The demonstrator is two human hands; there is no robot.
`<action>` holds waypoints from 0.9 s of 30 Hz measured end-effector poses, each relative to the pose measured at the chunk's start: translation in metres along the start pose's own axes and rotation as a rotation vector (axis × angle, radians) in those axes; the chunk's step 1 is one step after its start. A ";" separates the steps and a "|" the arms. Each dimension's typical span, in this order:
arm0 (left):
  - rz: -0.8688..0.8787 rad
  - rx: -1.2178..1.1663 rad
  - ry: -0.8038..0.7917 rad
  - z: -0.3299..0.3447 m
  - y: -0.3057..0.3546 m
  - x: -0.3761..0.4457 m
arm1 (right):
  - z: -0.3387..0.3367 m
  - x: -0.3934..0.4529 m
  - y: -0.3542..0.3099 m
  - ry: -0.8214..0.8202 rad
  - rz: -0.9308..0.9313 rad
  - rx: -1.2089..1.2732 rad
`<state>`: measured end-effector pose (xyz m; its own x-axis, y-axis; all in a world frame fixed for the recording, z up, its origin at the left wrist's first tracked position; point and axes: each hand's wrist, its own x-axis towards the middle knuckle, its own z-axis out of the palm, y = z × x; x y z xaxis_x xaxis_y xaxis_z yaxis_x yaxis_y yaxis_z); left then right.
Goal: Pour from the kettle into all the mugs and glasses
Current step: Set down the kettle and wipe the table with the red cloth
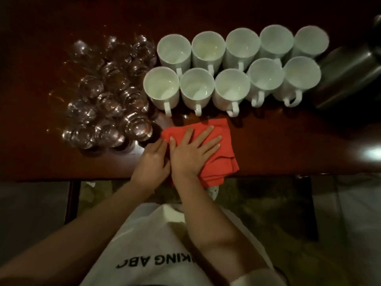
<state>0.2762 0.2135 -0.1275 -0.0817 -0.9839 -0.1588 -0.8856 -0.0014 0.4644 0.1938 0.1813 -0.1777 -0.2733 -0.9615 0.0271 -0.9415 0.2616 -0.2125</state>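
Note:
Several white mugs [196,86] stand in two rows at the middle of the dark wooden table [288,145], handles toward me. Left of them is a cluster of several clear glasses [111,96]. A steel kettle [348,75] stands at the far right, partly in shadow. A folded red cloth [224,145] lies at the table's near edge in front of the mugs. My right hand [194,149] rests flat on the cloth with fingers spread. My left hand [153,159] touches the cloth's left edge beside it.
The table's near edge [82,178] runs just under my wrists, with the cloth hanging slightly over it. Tiled floor [350,213] shows below. Bright glare [373,151] sits on the table at the right.

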 end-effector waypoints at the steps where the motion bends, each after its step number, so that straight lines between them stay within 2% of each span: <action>1: -0.012 -0.014 0.016 0.003 0.006 0.002 | -0.001 0.003 0.004 -0.002 0.003 0.010; 8: -0.013 -0.040 0.018 0.027 0.041 0.019 | -0.010 0.026 0.044 -0.033 0.005 0.006; 15: 0.038 -0.034 -0.044 0.045 0.074 0.041 | -0.017 0.050 0.080 0.042 0.073 -0.003; 19: 0.048 -0.042 -0.087 0.052 0.106 0.053 | -0.022 0.065 0.109 0.052 0.116 -0.007; 23: 0.131 0.014 -0.131 0.061 0.146 0.073 | -0.026 0.085 0.145 0.077 0.169 -0.014; 27: 0.145 0.047 -0.166 0.079 0.186 0.085 | -0.034 0.102 0.190 0.085 0.158 -0.048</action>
<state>0.0684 0.1437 -0.1236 -0.2801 -0.9305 -0.2360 -0.8792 0.1500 0.4523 -0.0198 0.1356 -0.1819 -0.4325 -0.8981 0.0803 -0.8933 0.4146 -0.1736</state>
